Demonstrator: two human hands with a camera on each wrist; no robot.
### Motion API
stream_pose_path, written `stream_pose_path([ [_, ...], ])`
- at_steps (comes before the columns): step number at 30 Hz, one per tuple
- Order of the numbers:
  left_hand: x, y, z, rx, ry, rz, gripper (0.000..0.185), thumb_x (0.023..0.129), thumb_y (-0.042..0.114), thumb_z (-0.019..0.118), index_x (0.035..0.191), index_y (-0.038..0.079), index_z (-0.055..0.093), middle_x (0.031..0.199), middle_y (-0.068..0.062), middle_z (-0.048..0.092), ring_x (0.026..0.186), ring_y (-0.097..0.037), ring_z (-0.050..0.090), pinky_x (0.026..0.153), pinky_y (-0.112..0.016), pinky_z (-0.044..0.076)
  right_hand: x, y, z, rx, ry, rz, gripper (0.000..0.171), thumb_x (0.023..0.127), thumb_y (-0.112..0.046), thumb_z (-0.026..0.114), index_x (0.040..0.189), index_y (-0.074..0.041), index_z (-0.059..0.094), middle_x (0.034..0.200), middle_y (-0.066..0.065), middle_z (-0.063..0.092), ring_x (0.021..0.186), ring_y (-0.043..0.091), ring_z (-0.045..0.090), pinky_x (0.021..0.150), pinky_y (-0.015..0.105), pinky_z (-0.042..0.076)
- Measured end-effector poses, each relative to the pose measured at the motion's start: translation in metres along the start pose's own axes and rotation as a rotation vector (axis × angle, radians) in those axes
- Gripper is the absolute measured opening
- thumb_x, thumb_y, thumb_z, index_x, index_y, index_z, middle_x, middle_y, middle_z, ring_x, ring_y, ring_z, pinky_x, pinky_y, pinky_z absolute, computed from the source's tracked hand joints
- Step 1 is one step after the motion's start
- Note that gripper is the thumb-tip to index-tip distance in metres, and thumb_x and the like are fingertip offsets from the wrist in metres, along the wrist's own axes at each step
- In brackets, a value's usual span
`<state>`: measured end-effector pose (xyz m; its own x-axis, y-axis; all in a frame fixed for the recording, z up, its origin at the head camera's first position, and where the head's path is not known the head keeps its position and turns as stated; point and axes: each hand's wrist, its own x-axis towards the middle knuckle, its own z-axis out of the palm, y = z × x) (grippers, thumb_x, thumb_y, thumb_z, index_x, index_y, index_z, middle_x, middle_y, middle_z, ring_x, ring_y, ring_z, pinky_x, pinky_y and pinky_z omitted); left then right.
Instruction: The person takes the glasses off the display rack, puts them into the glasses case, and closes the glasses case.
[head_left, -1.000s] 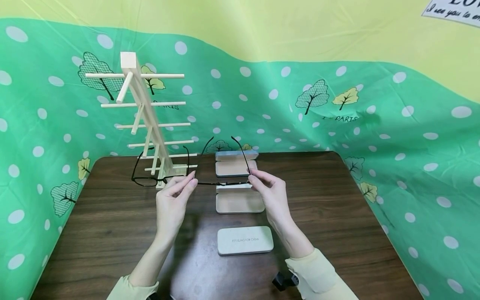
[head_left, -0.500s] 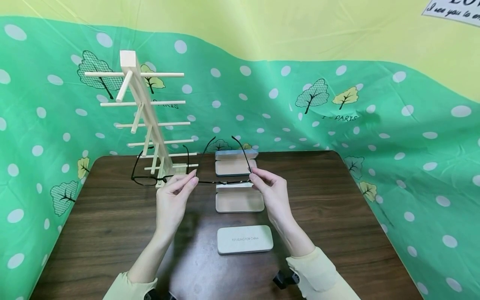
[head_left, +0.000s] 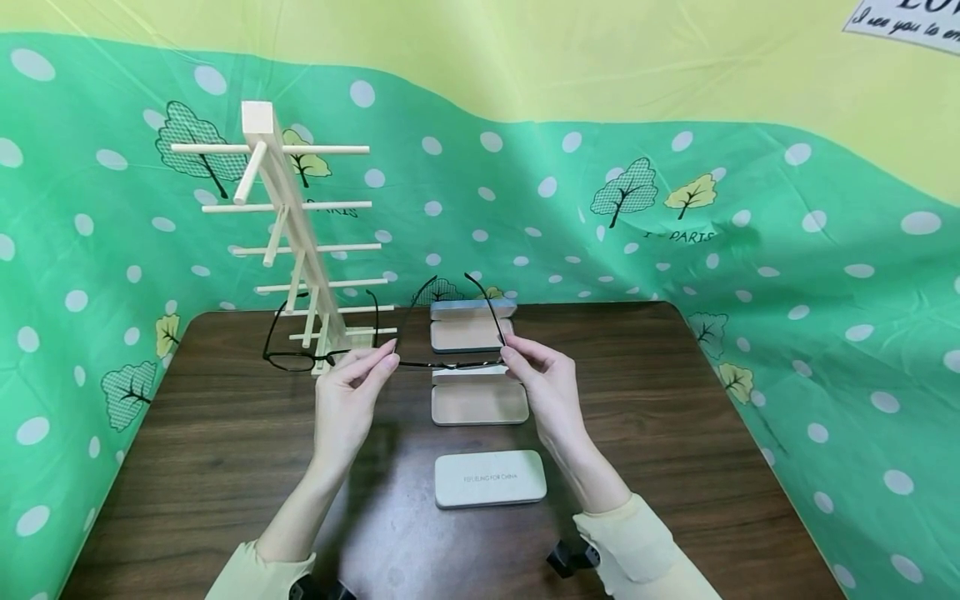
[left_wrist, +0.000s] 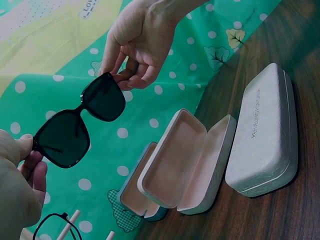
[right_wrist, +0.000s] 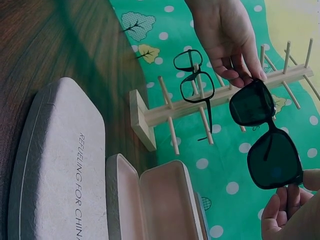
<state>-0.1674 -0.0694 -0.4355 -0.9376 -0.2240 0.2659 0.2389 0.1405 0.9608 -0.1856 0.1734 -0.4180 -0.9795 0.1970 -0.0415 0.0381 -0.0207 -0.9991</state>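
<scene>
Between my two hands hangs a pair of black sunglasses [left_wrist: 62, 139], dark-lensed, with both arms unfolded and pointing away from me. My left hand [head_left: 347, 408] pinches the left end of the frame at the hinge with thumb and fingers. At the opposite hinge, the thumb and fingertips of my right hand [head_left: 555, 392] grip the right end. In the head view the sunglasses overlap an open pale case [head_left: 480, 406] standing below and behind them. A second open case [head_left: 472, 336], blue outside, stands further back. Closest to me lies a closed pale case [head_left: 490, 482] with lettering on its lid.
A tall wooden peg stand [head_left: 296, 225] rises at the back left, its pegs sticking out toward my left hand. Black-framed eyeglasses [right_wrist: 213, 90] rest on its low pegs. A polka-dot cloth [head_left: 510, 200] hangs behind the brown table [head_left: 675, 433].
Both hands and the sunglasses have drifted very slightly to the right. The grip at each hinge stays the same, and the cases and stand have not moved.
</scene>
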Motion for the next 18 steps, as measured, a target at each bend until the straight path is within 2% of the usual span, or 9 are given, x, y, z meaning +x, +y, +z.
stream_pose_path([
  [11, 0.0022, 0.0014, -0.0008, 0.020, -0.013, 0.006, 0.021, 0.093, 0.014, 0.076, 0.115, 0.013, 0.080, 0.100, -0.005, 0.077, 0.076, -0.002, 0.055, 0.064, -0.015, 0.043, 0.0006, 0.0016, -0.0017, 0.020, -0.025, -0.016, 0.030, 0.094, -0.001, 0.070, 0.123, 0.011, 0.069, 0.099, -0.007, 0.077, 0.077, 0.004, 0.069, 0.077, 0.025, 0.062],
  [18, 0.0021, 0.0018, -0.0007, 0.026, -0.035, 0.018, 0.021, 0.094, 0.014, 0.075, 0.114, 0.013, 0.080, 0.099, -0.001, 0.075, 0.079, -0.003, 0.055, 0.066, -0.016, 0.043, 0.0012, 0.0014, -0.0023, 0.001, -0.021, -0.019, 0.030, 0.095, -0.001, 0.070, 0.123, 0.009, 0.070, 0.093, -0.011, 0.077, 0.078, 0.006, 0.070, 0.079, 0.028, 0.062],
])
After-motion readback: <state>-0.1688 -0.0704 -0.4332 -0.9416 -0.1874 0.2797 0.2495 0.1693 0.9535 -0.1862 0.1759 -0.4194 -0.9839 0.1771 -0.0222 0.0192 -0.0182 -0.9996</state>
